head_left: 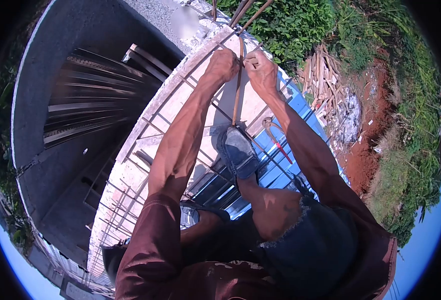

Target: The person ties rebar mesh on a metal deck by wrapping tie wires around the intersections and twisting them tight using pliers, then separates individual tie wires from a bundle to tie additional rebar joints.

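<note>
A rusty steel bar (238, 95) runs between my hands, its near end by the toe of my dark shoe (238, 150). My left hand (223, 65) is closed in a fist just left of the bar. On the other side, my right hand (261, 72) has its fingers curled in a pinch. Whatever thin thing the fingers may hold is too small to make out. Below my right hand, a pair of pincers (275, 134) with a red handle end lies across the bars at the edge of the blue sheeting.
Thin bars (155, 127) cross the pale concrete ledge under me. To the left is a deep drop with grey walls (70, 185) and stacked long strips (88, 107). Blue corrugated sheeting (275, 172) slopes right. Upright bars (245, 12) rise ahead; scrap wood (323, 80) lies below.
</note>
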`<state>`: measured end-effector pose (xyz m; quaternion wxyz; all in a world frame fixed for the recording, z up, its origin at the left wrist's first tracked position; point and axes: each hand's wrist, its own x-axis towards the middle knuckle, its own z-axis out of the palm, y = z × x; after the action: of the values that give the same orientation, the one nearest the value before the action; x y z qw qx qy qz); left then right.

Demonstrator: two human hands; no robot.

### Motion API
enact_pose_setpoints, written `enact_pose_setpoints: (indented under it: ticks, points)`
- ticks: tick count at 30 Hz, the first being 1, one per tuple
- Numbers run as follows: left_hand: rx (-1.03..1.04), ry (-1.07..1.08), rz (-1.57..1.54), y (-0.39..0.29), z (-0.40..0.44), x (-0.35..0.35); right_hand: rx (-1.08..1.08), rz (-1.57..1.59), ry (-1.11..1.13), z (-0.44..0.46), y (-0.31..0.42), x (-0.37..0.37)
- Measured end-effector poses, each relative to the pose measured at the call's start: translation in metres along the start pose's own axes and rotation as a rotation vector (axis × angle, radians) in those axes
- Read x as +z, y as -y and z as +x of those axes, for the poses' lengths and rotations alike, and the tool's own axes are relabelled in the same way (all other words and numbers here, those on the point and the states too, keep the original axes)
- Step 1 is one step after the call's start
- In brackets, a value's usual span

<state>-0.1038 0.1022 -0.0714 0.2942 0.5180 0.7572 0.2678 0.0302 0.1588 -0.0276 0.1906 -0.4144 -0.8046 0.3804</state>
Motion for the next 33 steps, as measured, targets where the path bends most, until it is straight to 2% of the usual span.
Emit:
enact_pose_setpoints:
  ticks: [2,6,7,8,9,10,12,14,16,17,18,20,21,24,28,30,32,33]
  points:
    - [-0.088,0.078,0.072,-0.018,0.009,-0.013,-0.112,-0.026,-0.107,-0.002,-0.004,0.009]
    - [0.018,0.131,-0.114,-0.030,0.017,-0.027,-0.035,-0.005,-0.127,-0.010,-0.003,0.014]
    - [0.024,0.132,-0.112,-0.031,0.018,-0.027,-0.047,-0.023,-0.158,-0.009,-0.004,0.016]
    - [0.017,0.224,-0.075,-0.042,0.011,-0.040,-0.055,-0.041,-0.186,-0.010,-0.001,0.016]
    - [0.008,0.313,-0.037,-0.049,0.005,-0.049,0.003,-0.053,-0.090,-0.013,0.001,0.011]
    - [0.011,0.306,-0.033,-0.046,0.003,-0.050,-0.004,-0.052,-0.094,-0.010,0.002,0.005]
    - [0.138,0.267,-0.141,-0.036,-0.007,-0.045,0.074,0.107,0.101,-0.010,0.005,-0.008]
    - [0.185,0.206,-0.250,-0.031,-0.016,-0.040,0.058,-0.007,0.171,-0.005,0.002,-0.015]
    - [0.185,0.046,-0.478,-0.025,-0.025,-0.032,-0.184,-0.005,0.216,0.005,-0.008,-0.017]
    - [0.162,0.015,-0.516,-0.022,-0.025,-0.026,-0.115,0.132,0.220,0.008,-0.012,-0.018]
    - [0.161,0.008,-0.519,-0.020,-0.026,-0.024,-0.120,0.128,0.225,0.013,-0.006,-0.020]
    - [0.121,0.011,-0.580,-0.018,-0.030,-0.020,0.046,-0.040,0.367,0.021,0.005,-0.026]
    - [0.179,-0.039,-0.614,-0.016,-0.030,-0.016,0.047,0.034,0.400,0.025,0.000,-0.023]
    - [0.116,-0.048,-0.616,-0.013,-0.030,-0.007,-0.028,0.055,0.414,0.032,-0.010,-0.022]
    - [0.120,-0.182,-0.449,-0.020,-0.025,0.002,0.057,-0.079,0.488,0.040,-0.009,-0.022]
    - [0.066,-0.195,-0.506,-0.021,-0.025,0.006,0.078,-0.021,0.459,0.039,-0.015,-0.023]
    - [0.102,-0.266,-0.519,-0.020,-0.025,0.010,0.132,0.167,0.479,0.037,-0.020,-0.024]
    - [0.048,-0.274,-0.542,-0.018,-0.025,0.009,0.200,0.366,0.460,0.034,-0.026,-0.021]
